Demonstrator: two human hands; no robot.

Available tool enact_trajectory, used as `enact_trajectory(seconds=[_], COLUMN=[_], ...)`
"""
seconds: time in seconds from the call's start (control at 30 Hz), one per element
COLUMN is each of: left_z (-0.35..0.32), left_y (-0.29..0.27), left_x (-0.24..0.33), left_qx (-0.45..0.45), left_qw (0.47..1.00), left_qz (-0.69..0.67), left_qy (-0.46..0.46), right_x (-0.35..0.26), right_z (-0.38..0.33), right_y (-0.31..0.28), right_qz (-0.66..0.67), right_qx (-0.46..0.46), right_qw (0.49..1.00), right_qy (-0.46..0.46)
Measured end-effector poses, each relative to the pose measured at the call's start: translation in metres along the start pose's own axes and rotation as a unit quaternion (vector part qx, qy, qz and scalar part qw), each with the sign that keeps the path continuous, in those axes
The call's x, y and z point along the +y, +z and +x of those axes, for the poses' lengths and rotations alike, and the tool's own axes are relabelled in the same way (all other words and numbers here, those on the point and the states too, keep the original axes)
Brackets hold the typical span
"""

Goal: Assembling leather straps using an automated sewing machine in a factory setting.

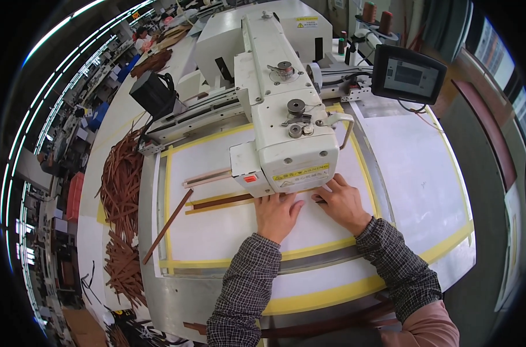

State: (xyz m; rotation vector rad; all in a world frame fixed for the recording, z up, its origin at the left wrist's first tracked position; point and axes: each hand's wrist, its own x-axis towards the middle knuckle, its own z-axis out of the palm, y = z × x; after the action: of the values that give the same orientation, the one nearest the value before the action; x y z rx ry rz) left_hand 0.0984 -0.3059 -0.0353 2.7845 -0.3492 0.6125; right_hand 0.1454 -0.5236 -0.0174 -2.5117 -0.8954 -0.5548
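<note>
A brown leather strip (222, 202) lies in a narrow slot edged with yellow tape on the white sheet (216, 237) of the sewing machine's bed. Just in front of the white machine head (298, 156), my left hand (276, 216) rests palm down at the strip's right part. Its thumb is spread, and the fingertips are partly hidden by the head. My right hand (345, 203) is beside it with curled fingers; a small dark thing shows at its thumb, too little to name. Another brown strip (167, 226) lies slanted over the frame's left edge.
Heaps of brown strips (123, 185) lie on the table at the left. A control screen (409, 74) stands at the right, with thread spools (369, 13) behind it. A black motor box (150, 92) sits left of the head. More brown strips (332, 324) lie along the near edge.
</note>
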Motion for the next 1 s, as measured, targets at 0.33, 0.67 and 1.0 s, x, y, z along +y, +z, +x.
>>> enact_trajectory(seconds=[0.33, 0.67, 1.0], left_z=[-0.002, -0.062, -0.095], left_y=[-0.004, -0.088, -0.104], left_x=[-0.004, -0.197, -0.242], left_qx=[0.008, 0.109, 0.061], left_qw=[1.000, 0.950, 0.961], left_qz=[0.010, 0.231, 0.108], left_qy=[-0.012, -0.181, -0.248], right_x=[-0.005, 0.003, 0.005], right_z=[0.001, -0.013, -0.011], right_y=[-0.001, -0.006, -0.019], right_qz=[0.045, 0.097, 0.100], right_qx=[0.012, -0.022, -0.006], right_qw=[0.999, 0.989, 0.986], right_qy=[-0.010, -0.108, -0.134])
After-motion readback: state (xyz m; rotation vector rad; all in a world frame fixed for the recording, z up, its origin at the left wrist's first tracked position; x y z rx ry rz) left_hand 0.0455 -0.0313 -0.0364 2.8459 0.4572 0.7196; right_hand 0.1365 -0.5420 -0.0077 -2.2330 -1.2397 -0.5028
